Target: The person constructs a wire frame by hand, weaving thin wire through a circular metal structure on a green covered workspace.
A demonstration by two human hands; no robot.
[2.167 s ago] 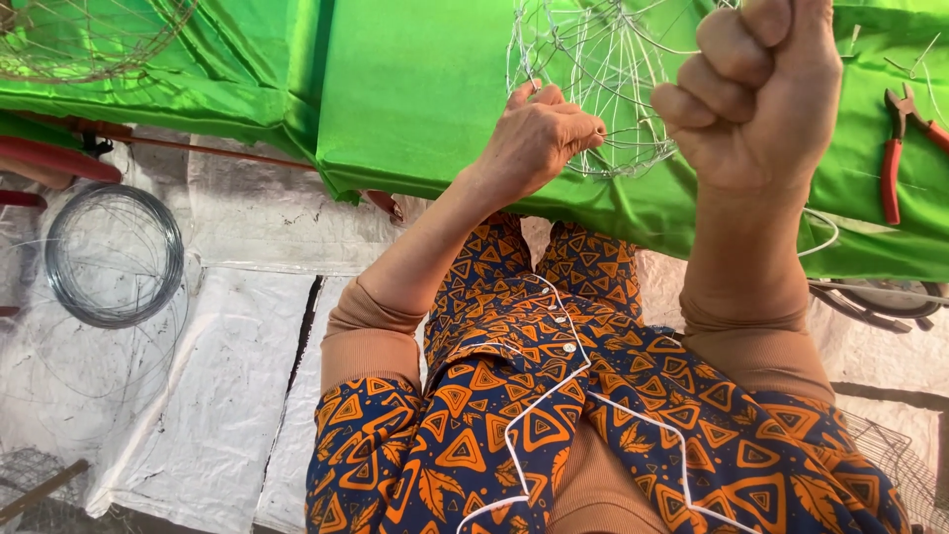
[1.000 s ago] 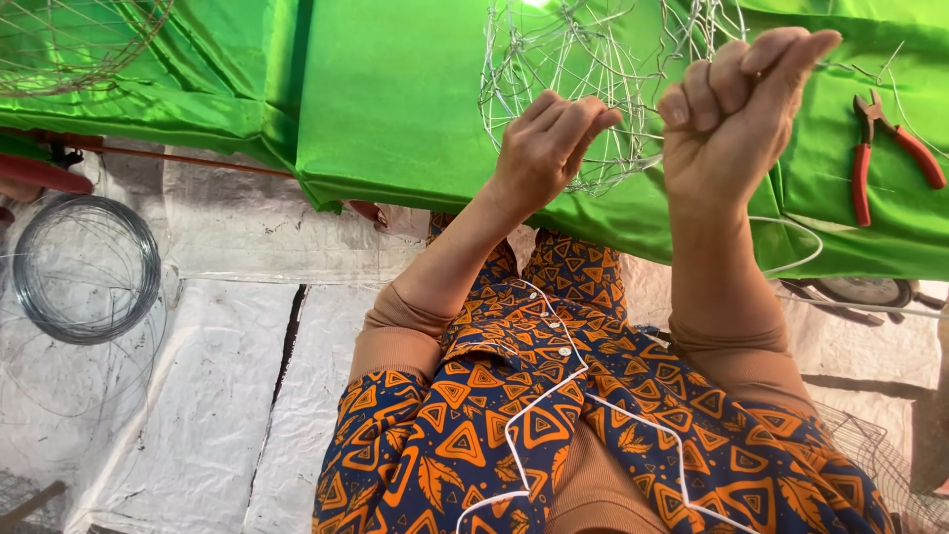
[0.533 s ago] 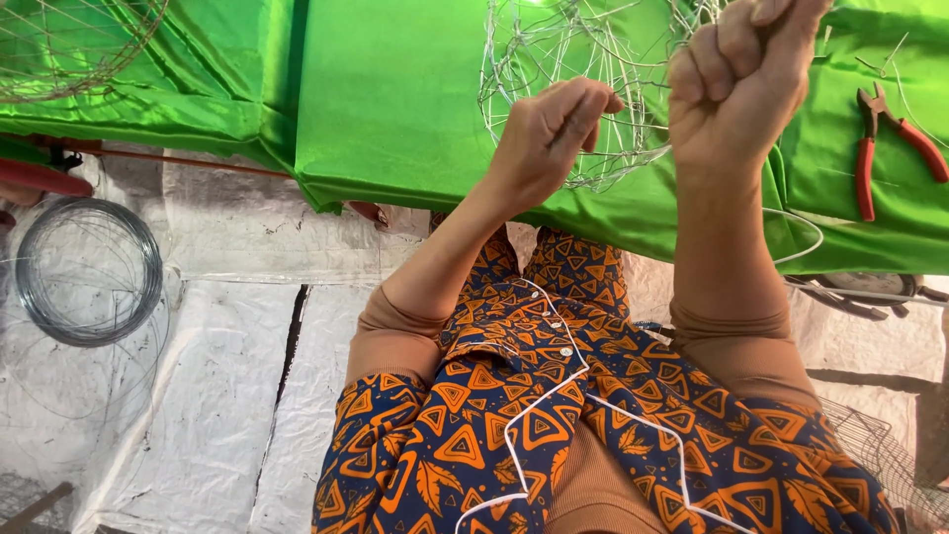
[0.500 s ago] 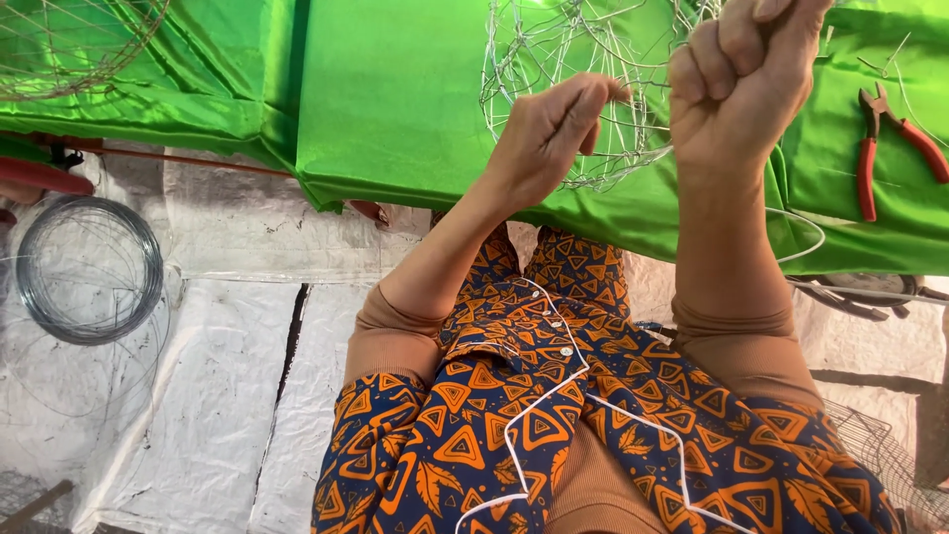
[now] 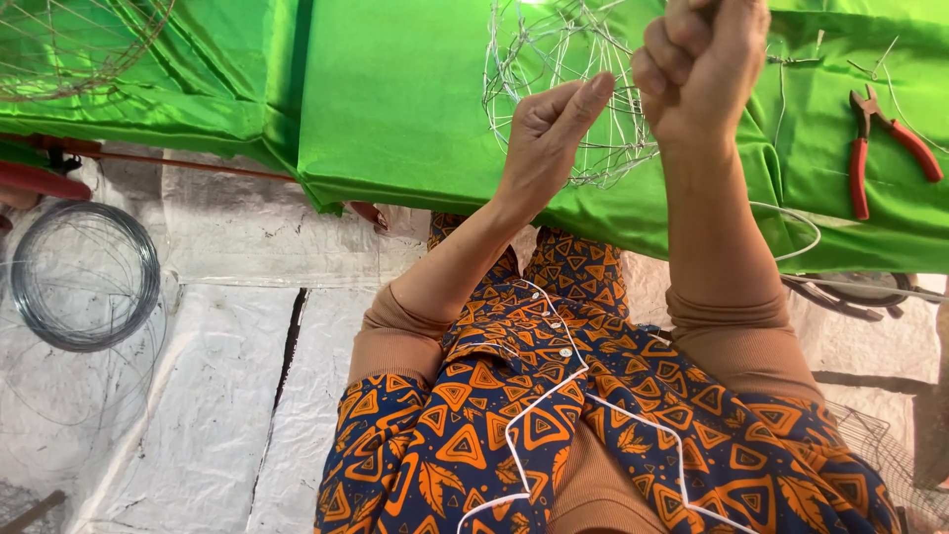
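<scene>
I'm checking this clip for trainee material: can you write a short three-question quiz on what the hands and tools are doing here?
1. True or false: the red-handled pliers lie on the green cloth, in neither hand.
2. What does the left hand rest against? A) coil of wire B) wire mesh frame C) pliers
3. Fill in: the right hand is closed into a ____, raised above the cloth.

Key: 1 true. 2 B, the wire mesh frame; the coil of wire lies on the white sheeting off to the side. 3 fist.
</scene>
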